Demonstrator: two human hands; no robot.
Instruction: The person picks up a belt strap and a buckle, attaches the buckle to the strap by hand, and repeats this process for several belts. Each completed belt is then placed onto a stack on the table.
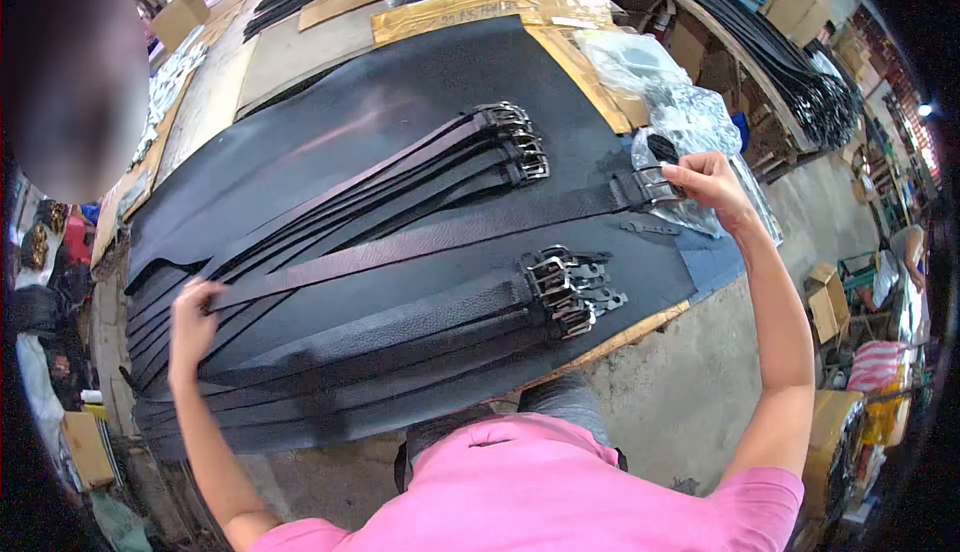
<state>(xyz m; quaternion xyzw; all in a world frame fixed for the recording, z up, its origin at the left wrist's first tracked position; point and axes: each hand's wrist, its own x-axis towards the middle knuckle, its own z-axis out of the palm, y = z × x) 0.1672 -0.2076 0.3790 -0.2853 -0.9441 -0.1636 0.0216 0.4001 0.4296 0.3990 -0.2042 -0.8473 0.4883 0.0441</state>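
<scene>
One dark leather belt (pixel 420 239) stretches across the table between my two hands. My right hand (pixel 708 184) pinches its metal buckle (pixel 657 186) at the right. My left hand (pixel 196 318), a little blurred, has its fingers closed around the strap towards the other end. Behind this belt lies a bundle of black belts (pixel 400 167), their buckles (pixel 520 142) piled together at the right. Nearer my body, a second group of belts (pixel 400 337) lies side by side, with buckles (pixel 565 292) bunched near the table's front edge.
A black sheet (pixel 560 72) covers the table. Clear plastic bags (pixel 690 117) lie at the right corner, and a taped cardboard piece (pixel 450 14) at the back. More black straps (pixel 760 42) hang over another table. A person (pixel 908 262) is at far right.
</scene>
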